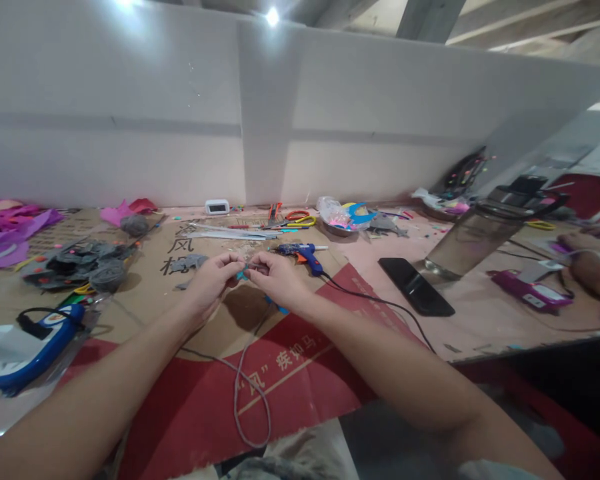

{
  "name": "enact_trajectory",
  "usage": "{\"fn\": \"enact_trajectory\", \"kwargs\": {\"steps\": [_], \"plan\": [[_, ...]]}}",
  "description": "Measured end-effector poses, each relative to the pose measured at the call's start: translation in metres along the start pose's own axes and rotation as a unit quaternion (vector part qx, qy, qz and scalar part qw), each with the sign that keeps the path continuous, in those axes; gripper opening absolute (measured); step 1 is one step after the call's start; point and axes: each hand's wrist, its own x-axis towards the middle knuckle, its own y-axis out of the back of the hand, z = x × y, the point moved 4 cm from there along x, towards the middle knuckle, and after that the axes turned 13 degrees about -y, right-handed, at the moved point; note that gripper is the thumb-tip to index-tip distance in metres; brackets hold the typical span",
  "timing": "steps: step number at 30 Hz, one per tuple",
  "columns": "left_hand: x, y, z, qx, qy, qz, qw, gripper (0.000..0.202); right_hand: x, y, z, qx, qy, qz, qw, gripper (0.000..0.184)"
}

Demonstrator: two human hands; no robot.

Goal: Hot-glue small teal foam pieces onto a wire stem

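My left hand (pixel 215 283) and my right hand (pixel 276 279) meet above the cardboard, fingertips pinched together. Between them shows a small blue piece (pixel 241 275), mostly hidden by the fingers, so its kind is unclear. Another bit of blue material (pixel 279 307) lies below my right hand. A grey cord (pixel 237 393) runs from under the hands and loops over the cardboard's red part. Just beyond my right hand rests a blue glue gun (pixel 305 255) with a black cable. Grey scraps (pixel 189 262) lie to the left of my left hand.
A black phone (pixel 416 287), a tilted-looking water bottle (pixel 473 237) and a purple device (pixel 533 291) are on the right, near another person's hand (pixel 593 263). Scissors (pixel 300 219) and a bowl of scraps (pixel 341 227) stand behind. Grey felt pieces (pixel 70 262) and a blue-white device (pixel 37 347) are left.
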Motion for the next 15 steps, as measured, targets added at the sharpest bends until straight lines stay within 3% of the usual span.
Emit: {"fn": "enact_trajectory", "kwargs": {"steps": [15], "plan": [[-0.0046,0.0005,0.001,-0.112,0.042,-0.06,0.991,0.015,-0.0008,-0.0004,-0.0012,0.016,-0.056,0.001,0.998,0.016]]}}
